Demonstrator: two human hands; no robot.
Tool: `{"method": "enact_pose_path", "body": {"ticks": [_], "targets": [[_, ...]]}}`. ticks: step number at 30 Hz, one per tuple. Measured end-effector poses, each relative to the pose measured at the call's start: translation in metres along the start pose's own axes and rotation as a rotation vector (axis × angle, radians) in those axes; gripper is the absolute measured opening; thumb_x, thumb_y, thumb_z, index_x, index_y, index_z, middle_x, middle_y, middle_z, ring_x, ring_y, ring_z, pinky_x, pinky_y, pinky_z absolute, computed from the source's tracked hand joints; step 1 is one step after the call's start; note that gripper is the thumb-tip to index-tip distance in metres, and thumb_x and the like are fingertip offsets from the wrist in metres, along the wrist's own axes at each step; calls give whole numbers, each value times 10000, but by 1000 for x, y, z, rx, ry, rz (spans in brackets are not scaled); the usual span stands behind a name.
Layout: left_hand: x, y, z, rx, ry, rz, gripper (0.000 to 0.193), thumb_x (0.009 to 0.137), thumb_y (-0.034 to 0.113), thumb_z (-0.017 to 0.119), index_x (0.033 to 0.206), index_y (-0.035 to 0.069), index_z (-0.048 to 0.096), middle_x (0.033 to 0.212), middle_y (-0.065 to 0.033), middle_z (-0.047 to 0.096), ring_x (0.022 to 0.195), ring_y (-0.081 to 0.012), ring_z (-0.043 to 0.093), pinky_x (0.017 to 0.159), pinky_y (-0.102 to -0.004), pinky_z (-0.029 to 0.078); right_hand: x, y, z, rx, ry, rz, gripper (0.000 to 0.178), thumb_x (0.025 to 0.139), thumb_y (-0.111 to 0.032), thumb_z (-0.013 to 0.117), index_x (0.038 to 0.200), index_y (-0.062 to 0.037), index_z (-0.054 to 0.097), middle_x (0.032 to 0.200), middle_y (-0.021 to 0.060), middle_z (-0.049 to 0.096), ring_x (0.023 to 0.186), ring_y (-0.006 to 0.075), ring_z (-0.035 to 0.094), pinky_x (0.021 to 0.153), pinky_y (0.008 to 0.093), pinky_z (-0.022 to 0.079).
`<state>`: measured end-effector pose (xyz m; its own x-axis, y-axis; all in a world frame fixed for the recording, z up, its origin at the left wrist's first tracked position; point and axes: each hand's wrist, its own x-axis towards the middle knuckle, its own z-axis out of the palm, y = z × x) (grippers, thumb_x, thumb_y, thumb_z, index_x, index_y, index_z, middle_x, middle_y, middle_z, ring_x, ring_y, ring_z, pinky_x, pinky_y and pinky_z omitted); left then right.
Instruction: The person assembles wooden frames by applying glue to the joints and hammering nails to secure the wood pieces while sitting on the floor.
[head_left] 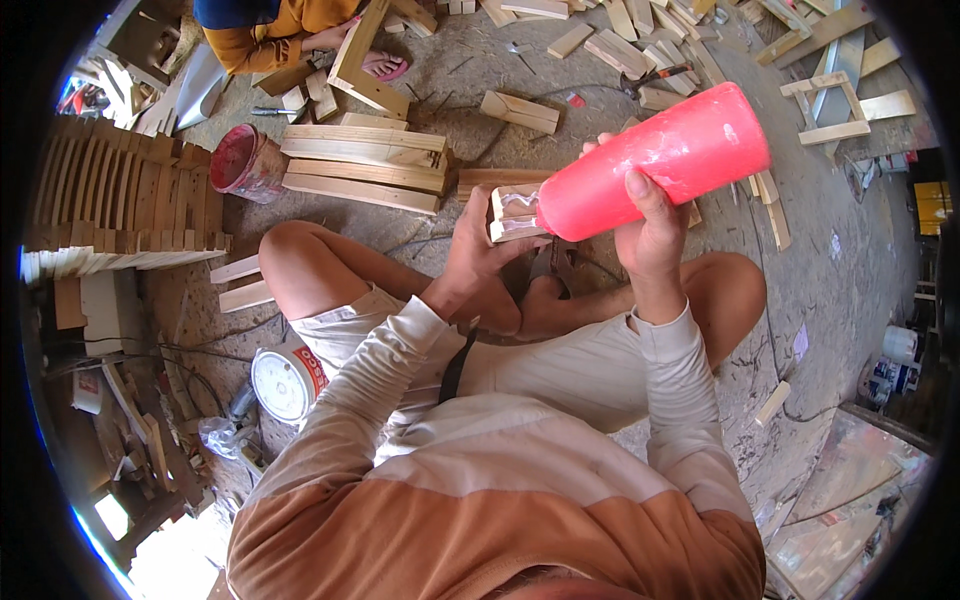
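My right hand (652,225) is wrapped round a big red squeeze bottle (660,160), tipped so its narrow end points down to the left. That end meets a small wooden block (517,212), which my left hand (472,248) grips from its left side. White wavy lines of what looks like glue lie on the block's upward face. The bottle hides the block's right edge, and the block hides some of my left fingers. Both hands are above my crossed legs.
Stacked wooden slats (365,160) lie ahead, beside a red-stained bucket (247,163). A tall pile of curved wooden pieces (120,195) stands at left, a white lidded tub (285,382) near my left knee. A hammer (655,76) lies among offcuts. Another person's orange sleeve (250,45) shows far left.
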<state>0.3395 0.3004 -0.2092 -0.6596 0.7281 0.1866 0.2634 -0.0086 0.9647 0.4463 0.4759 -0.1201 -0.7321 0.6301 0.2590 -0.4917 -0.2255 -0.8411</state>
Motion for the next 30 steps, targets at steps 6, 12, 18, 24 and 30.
{"method": "enact_pose_path", "body": {"ticks": [6,12,18,24,30], "targets": [[4,-5,-7,-34,12,12,634,777,187,876,1216,6,456,1139,-142,654,1050,-201,653,898,-348,524,5,2,-2,25,56,0,510,863,-133,722,1304,-1,502,1189,198,634,1120,363,637,1013,520,493],[15,-2,-27,-387,177,-112,614,798,114,850,1262,3,463,1137,-99,656,1034,-159,649,888,-328,532,22,15,-13,-35,247,149,425,856,-87,733,1233,-8,553,1115,137,643,1005,259,664,926,424,532],[33,-18,-63,-502,474,-222,532,843,207,810,1256,22,531,1099,-57,635,955,-139,619,868,-296,512,29,103,-92,-32,354,779,421,799,-163,810,1134,-30,593,1013,69,656,868,186,664,765,371,558],[35,-44,-74,-610,648,-208,478,867,245,787,1220,29,546,1081,-44,619,953,-136,588,864,-303,483,53,185,-90,-447,52,895,467,717,-163,850,1074,10,604,899,106,680,715,229,680,640,386,570],[29,-68,-69,-537,582,-219,560,838,173,801,1305,28,527,1140,-48,645,1045,-148,614,944,-315,495,134,286,-61,-1219,-190,479,757,592,-248,894,1219,-1,551,1165,204,661,1076,332,658,903,424,530]]}}
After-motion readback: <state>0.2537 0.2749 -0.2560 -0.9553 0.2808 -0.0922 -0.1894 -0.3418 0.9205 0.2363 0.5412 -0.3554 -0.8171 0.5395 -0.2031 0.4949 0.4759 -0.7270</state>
